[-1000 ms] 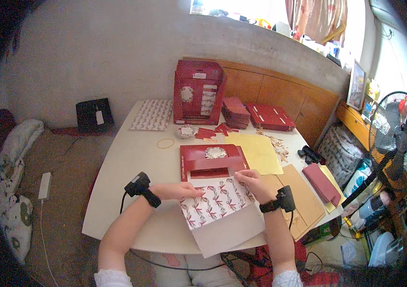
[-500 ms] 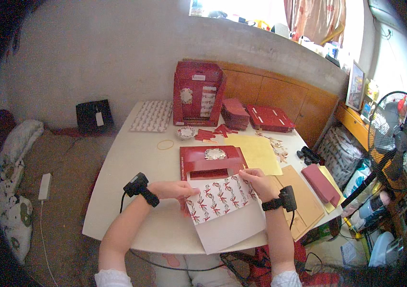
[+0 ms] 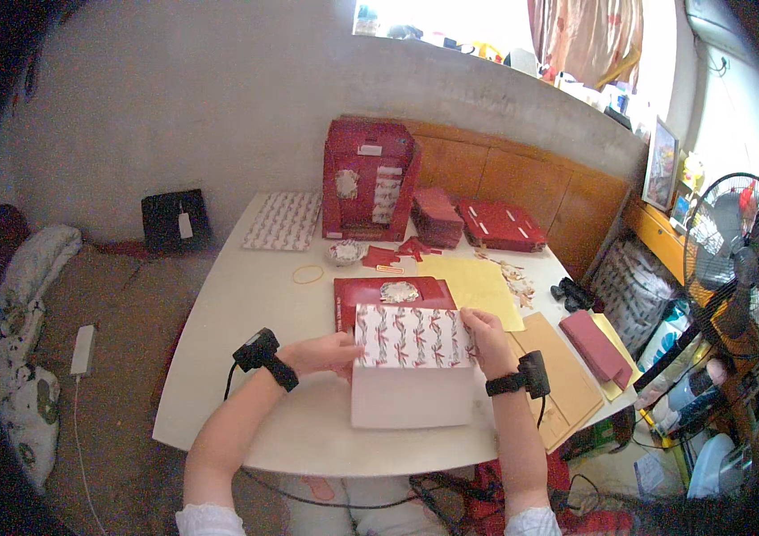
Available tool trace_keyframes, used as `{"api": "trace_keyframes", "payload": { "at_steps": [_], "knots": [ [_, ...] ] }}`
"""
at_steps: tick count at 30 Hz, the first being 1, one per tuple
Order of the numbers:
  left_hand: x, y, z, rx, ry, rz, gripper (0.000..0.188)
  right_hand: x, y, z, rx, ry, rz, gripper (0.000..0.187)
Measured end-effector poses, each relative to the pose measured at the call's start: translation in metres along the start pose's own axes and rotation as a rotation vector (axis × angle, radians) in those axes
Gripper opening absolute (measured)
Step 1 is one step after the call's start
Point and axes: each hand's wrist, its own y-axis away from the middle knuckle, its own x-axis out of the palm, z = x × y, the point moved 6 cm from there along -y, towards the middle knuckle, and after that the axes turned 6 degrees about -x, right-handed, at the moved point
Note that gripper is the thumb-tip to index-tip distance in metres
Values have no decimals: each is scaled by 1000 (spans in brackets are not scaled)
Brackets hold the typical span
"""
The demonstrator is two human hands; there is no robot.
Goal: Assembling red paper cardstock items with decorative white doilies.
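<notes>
My left hand (image 3: 321,352) and my right hand (image 3: 488,339) hold a paper sheet (image 3: 411,399) between them, each pinching one side edge. Its upper band carries rows of red and green sprigs on white; the lower part is plain white. The far edge overlaps a flat red cardboard sleeve (image 3: 434,292) with a pale ornate label, lying on the table just beyond, so the sleeve's near part is hidden. Fingers behind the sheet do not show. Each wrist wears a black strapped device.
On the white table (image 3: 246,375) stand a tall red display box (image 3: 369,170), a stack of red cards (image 3: 437,219) and red trays (image 3: 500,225). A patterned sheet stack (image 3: 281,221), small bowl (image 3: 346,253), rubber band (image 3: 307,275), yellow sheet (image 3: 478,290) and tan cardboard (image 3: 558,375) lie around. A fan (image 3: 741,246) stands right.
The paper sheet has turned from a slant to nearly level and moved up over the red sleeve's near part. Both hands keep their hold, the right one shifting slightly.
</notes>
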Motion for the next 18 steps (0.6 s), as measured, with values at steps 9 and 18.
{"api": "trace_keyframes", "payload": {
  "at_steps": [9,18],
  "knots": [
    [-8,-4,-11,257,106,-280,41,9,-1,-7,-35,-214,76,29],
    [-14,3,-20,264,254,-252,36,32,18,4,-43,-22,349,40]
  ]
}}
